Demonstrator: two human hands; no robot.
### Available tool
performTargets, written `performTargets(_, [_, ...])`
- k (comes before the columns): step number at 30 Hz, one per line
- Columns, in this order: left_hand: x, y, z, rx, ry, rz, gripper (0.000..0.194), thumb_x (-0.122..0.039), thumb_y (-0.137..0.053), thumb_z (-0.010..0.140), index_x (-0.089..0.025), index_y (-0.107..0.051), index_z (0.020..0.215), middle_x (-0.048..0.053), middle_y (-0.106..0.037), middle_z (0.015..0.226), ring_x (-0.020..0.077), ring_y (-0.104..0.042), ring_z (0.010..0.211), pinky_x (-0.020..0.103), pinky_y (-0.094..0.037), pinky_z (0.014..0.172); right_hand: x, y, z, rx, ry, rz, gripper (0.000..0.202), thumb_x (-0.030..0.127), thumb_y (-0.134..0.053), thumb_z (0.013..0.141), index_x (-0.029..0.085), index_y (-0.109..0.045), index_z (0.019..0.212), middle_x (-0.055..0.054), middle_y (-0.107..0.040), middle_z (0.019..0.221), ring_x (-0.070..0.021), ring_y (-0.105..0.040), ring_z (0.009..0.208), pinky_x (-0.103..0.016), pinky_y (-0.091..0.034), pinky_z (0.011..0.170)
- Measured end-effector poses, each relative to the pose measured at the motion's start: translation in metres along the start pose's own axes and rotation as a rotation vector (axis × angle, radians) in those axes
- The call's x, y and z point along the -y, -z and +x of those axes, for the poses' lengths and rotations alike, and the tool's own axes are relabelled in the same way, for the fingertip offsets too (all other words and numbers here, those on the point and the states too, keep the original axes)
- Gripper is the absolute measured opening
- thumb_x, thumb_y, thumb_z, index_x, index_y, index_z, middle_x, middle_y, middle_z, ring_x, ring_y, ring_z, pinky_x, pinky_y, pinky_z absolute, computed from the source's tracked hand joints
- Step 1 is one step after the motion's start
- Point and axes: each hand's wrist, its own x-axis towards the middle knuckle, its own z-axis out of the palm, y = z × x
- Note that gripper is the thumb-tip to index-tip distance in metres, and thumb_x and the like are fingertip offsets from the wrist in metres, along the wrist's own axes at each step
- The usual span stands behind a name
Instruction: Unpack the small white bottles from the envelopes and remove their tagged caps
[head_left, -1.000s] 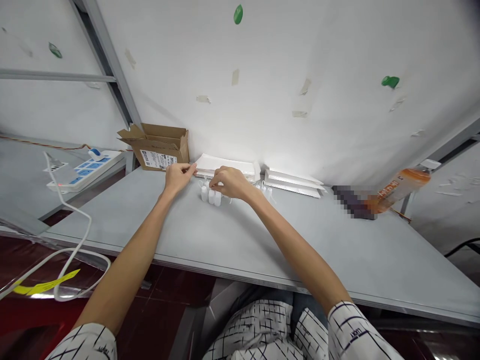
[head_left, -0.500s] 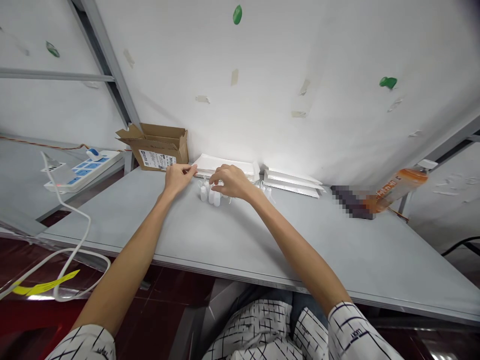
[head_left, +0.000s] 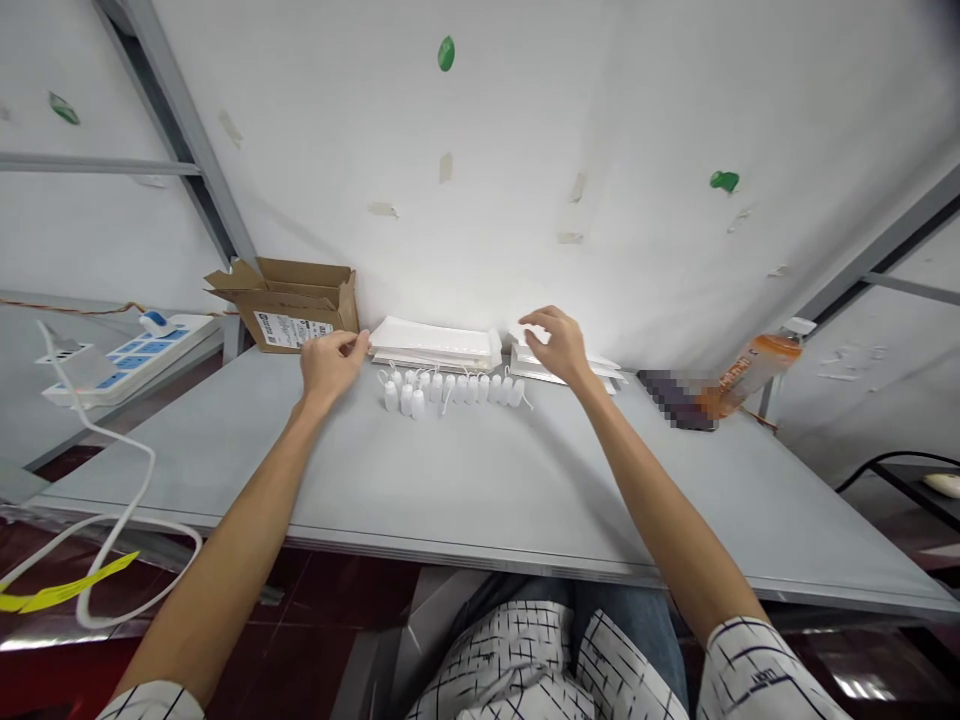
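Observation:
My left hand [head_left: 330, 368] is closed in a pinch at the left end of a stack of white padded envelopes [head_left: 439, 343]. Its thumb and fingertips touch or almost touch the stack's corner; what lies between them is hidden. My right hand [head_left: 559, 347] hovers over a second pile of white envelopes [head_left: 604, 375], fingers curved and apart, holding nothing I can see. Between the hands stand several small white bottle-shaped pieces [head_left: 471, 390] with thin white loops. Most form a row before the left stack, with a few at the row's left front.
An open cardboard box [head_left: 300, 305] stands behind my left hand. Further left lie a power strip [head_left: 142, 355] and a white cable [head_left: 139, 480]. At the right an orange drink bottle [head_left: 754, 375] leans beside a dark, pixelated item [head_left: 675, 400]. A white wall rises behind the grey table [head_left: 480, 490].
My right hand has moved right, from above the small white pieces to the right envelope pile, uncovering the row. My left hand stays at the left stack's end. The view has shifted slightly.

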Motion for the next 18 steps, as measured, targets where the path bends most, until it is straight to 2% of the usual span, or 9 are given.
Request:
performTargets(2, [-0.006, 0.003, 0.000, -0.065, -0.018, -0.017, 0.034, -0.041, -0.051, 0.087, -0.019, -0.066, 0.065, 0.003, -0.064, 0.067, 0.0171, -0.055, 0.064, 0.030, -0.039, 0.068, -0.036, 0.009, -0.014, -0.001, -0.125, -0.122, 0.034, 0.014, -0.048, 0.084, 0.018, -0.069, 0.110, -0.011, -0.063, 0.115, -0.0245, -0.056, 0.107, -0.036, -0.045, 0.088])
performTargets(5, [-0.025, 0.010, -0.006, -0.206, -0.053, -0.075, 0.033, -0.039, -0.050, 0.088, -0.019, -0.062, 0.063, 0.004, -0.062, 0.065, 0.0165, -0.053, 0.061, 0.030, -0.039, 0.064, -0.078, 0.016, -0.033, 0.117, -0.286, -0.276, 0.041, 0.015, -0.052, 0.082, 0.017, -0.064, 0.121, -0.014, -0.060, 0.124, -0.0292, -0.053, 0.115, -0.039, -0.045, 0.091])
performTargets(7, [-0.045, 0.015, -0.016, -0.322, -0.089, -0.121, 0.035, -0.037, -0.048, 0.090, -0.020, -0.059, 0.061, 0.004, -0.062, 0.064, 0.0168, -0.054, 0.061, 0.030, -0.037, 0.059, -0.095, 0.014, -0.041, 0.212, -0.327, -0.337, 0.048, 0.017, -0.055, 0.082, 0.017, -0.057, 0.130, -0.015, -0.056, 0.131, -0.0313, -0.050, 0.119, -0.041, -0.044, 0.093])
performTargets(9, [-0.071, 0.015, -0.031, -0.347, -0.187, -0.174, 0.031, -0.035, -0.049, 0.090, -0.020, -0.060, 0.065, 0.005, -0.064, 0.068, 0.0173, -0.055, 0.063, 0.031, -0.038, 0.059, -0.103, 0.008, -0.044, 0.267, -0.319, -0.363, 0.046, 0.020, -0.053, 0.085, 0.018, -0.055, 0.131, -0.015, -0.055, 0.135, -0.0308, -0.048, 0.123, -0.041, -0.041, 0.096])
performTargets(11, [-0.100, 0.008, -0.048, -0.238, -0.347, -0.227, 0.029, -0.033, -0.051, 0.090, -0.021, -0.059, 0.064, 0.005, -0.065, 0.069, 0.0161, -0.055, 0.061, 0.031, -0.038, 0.057, -0.106, 0.000, -0.046, 0.285, -0.312, -0.378, 0.042, 0.020, -0.047, 0.089, 0.018, -0.055, 0.130, -0.015, -0.056, 0.133, -0.0295, -0.049, 0.122, -0.041, -0.039, 0.096])
performTargets(14, [-0.139, -0.014, -0.072, 0.083, -0.570, -0.230, 0.028, -0.034, -0.053, 0.088, -0.023, -0.059, 0.063, 0.005, -0.067, 0.072, 0.0153, -0.057, 0.063, 0.030, -0.037, 0.056, -0.104, -0.008, -0.048, 0.263, -0.331, -0.438, 0.041, 0.014, -0.041, 0.091, 0.016, -0.054, 0.130, -0.017, -0.060, 0.127, -0.0285, -0.054, 0.115, -0.040, -0.037, 0.092])
performTargets(16, [-0.158, -0.033, -0.084, 0.269, -0.682, -0.219, 0.030, -0.033, -0.053, 0.089, -0.023, -0.058, 0.061, 0.006, -0.066, 0.070, 0.0146, -0.056, 0.060, 0.030, -0.034, 0.052, -0.103, -0.010, -0.052, 0.229, -0.339, -0.494, 0.040, 0.010, -0.041, 0.089, 0.015, -0.057, 0.125, -0.018, -0.063, 0.122, -0.0280, -0.056, 0.110, -0.038, -0.036, 0.089])
performTargets(18, [-0.169, -0.051, -0.092, 0.344, -0.786, -0.214, 0.032, -0.031, -0.050, 0.090, -0.023, -0.056, 0.059, 0.006, -0.064, 0.067, 0.0136, -0.054, 0.056, 0.029, -0.032, 0.050, -0.104, -0.007, -0.056, 0.191, -0.332, -0.534, 0.036, 0.007, -0.040, 0.089, 0.013, -0.062, 0.117, -0.018, -0.067, 0.114, -0.0269, -0.059, 0.104, -0.037, -0.033, 0.086])
